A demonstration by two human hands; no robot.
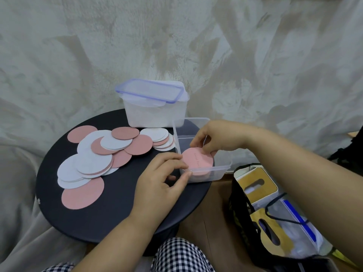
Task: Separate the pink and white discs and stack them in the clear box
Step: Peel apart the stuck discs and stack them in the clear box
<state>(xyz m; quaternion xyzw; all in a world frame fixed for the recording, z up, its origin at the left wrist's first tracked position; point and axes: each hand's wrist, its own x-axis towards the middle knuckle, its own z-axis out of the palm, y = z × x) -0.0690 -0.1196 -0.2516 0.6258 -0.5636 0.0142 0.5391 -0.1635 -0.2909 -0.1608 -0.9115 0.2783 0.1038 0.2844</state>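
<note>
Left hand [163, 179] pinches the near corner of the clear box [220, 172], likely steadying it at the counter's [117, 213] 3 o'clock. Right hand [218, 140] grips the pink stack [196, 161] inside, probably seating it. Unsorted discs [92, 163] at 9 o'clock, lidded tub [155, 116] at 12.

Backdrop: pale grey fabric [176, 46] with beige streaks, draped behind and at the left
Table: round black table [110, 218]; matte top
Floor: brown floor [216, 222]; smooth; lower right
Light: soft; even
</note>
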